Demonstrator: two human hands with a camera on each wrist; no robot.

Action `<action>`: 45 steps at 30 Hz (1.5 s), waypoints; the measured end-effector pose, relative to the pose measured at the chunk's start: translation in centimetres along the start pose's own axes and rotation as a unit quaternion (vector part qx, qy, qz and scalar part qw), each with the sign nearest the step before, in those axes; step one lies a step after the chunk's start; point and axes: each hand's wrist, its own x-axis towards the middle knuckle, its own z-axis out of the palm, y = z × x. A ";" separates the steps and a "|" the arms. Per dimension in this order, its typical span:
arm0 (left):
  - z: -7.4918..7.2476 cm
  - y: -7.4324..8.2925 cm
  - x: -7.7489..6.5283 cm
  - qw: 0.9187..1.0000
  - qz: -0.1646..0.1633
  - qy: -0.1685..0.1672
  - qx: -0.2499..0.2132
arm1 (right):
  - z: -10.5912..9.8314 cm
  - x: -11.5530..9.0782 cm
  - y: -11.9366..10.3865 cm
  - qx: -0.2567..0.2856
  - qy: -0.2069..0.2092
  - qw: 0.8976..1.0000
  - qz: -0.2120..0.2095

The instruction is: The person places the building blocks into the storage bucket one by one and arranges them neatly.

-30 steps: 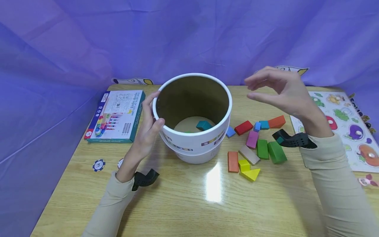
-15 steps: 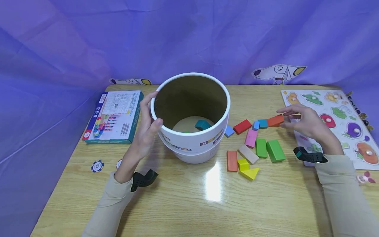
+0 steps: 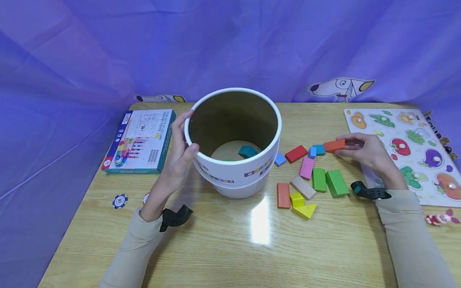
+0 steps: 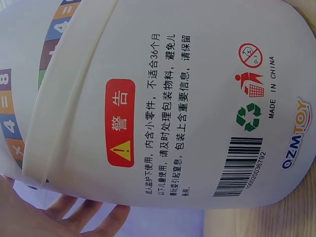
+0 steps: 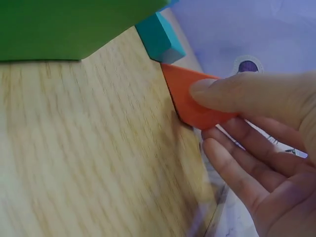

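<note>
My left hand (image 3: pixel 175 170) grips the upper left side of a white bucket (image 3: pixel 237 190), thumb near the rim and fingers round the outer wall. Inside the bucket lie a teal block (image 3: pixel 247 151) and a bit of something green. On the right, my right hand (image 3: pixel 371 154) pinches the end of an orange block (image 3: pixel 333 145) between thumb and fingers. In the right wrist view the thumb presses on the orange block (image 5: pixel 197 101), beside a teal block (image 5: pixel 160 39). The left wrist view shows the bucket's printed wall (image 4: pixel 207 98) and a few fingertips below it.
Several coloured blocks lie right of the bucket, among them a red block (image 3: pixel 296 154), a green block (image 3: pixel 337 183) and a yellow triangle (image 3: pixel 304 211). A vegetable puzzle board (image 3: pixel 390 132) is at the right, a flat box (image 3: pixel 142 140) and a poker chip (image 3: pixel 120 201) at the left.
My right hand has come down from above the table to the orange block and now pinches it. My left hand keeps its hold on the bucket.
</note>
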 end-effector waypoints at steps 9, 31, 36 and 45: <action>0.2 0.1 0.1 1.000 -0.004 0.003 0.001 | -1.0 -0.7 -2.4 0.070 0.067 0.994 -0.050; 0.1 0.1 0.0 1.000 -0.004 0.009 -0.004 | 3.8 -3.9 -23.5 0.229 -0.007 0.893 -0.387; 0.1 0.1 0.0 1.000 -0.003 0.006 -0.009 | 5.8 -3.8 -24.4 0.190 -0.039 0.907 -0.374; 0.0 0.0 0.1 1.000 0.005 0.003 -0.020 | 6.4 -3.2 -24.5 0.201 -0.061 0.901 -0.380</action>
